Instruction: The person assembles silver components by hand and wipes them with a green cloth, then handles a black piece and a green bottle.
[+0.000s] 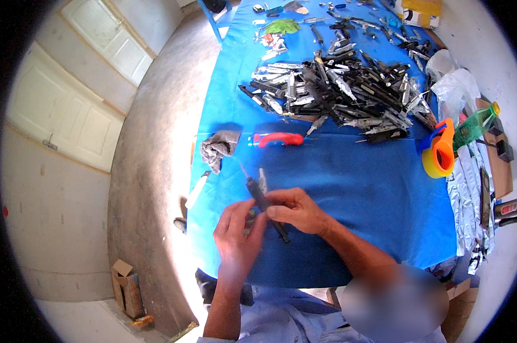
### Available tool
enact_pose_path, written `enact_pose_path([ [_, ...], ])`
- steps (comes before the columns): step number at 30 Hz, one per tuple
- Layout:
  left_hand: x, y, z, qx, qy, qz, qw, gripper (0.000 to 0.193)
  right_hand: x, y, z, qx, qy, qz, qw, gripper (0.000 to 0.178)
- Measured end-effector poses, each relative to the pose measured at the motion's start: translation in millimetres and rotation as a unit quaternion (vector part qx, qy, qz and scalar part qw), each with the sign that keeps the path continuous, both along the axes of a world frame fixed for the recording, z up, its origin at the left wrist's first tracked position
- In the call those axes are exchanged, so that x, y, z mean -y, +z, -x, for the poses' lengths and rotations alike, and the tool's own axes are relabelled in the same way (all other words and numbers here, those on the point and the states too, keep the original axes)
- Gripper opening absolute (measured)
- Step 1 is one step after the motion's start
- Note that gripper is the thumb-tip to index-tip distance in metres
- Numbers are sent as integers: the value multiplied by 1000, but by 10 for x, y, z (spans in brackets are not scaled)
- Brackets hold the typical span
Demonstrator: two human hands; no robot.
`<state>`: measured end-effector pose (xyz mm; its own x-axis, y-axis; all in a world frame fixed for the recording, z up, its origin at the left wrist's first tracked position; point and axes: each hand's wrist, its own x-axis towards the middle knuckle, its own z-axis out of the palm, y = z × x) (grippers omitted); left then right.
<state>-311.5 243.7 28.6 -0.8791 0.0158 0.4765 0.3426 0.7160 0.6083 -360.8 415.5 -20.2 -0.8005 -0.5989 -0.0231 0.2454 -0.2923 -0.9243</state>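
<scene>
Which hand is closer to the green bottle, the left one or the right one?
Right. The right hand is left of the green bottle and lower in the picture; the left hand is also lower, but even farther left.

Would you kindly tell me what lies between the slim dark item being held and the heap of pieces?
In the head view, a red-handled item lies on the blue cloth between the slim dark item and the heap.

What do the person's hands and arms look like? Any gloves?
No gloves! The left hand and right hand are bare, and no rings show. The left forearm and right forearm have no sleeves or watch in view. Pale bluish clothing shows below.
</scene>
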Motion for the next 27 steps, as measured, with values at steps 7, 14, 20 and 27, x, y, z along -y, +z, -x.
enact_pose_path([
  [7, 59, -47, 15, -6, -3, 30, 1000, 38, 22, -37, 1, -5, 2, 11, 1000, 32],
  [14, -76, 59, 47, 44, 15, -8, 999, 36, -2, -72, 22, -3, -50, 21, 999, 35],
  [20, -265, 55, 28, 177, -23, -115, 977, 30, -33, -18, 52, 32, -212, 44, 976, 37],
  [27, -505, -49, 199, 200, -18, -134, 970, 22, 37, -66, 122, 5, -327, 29, 945, 38],
])
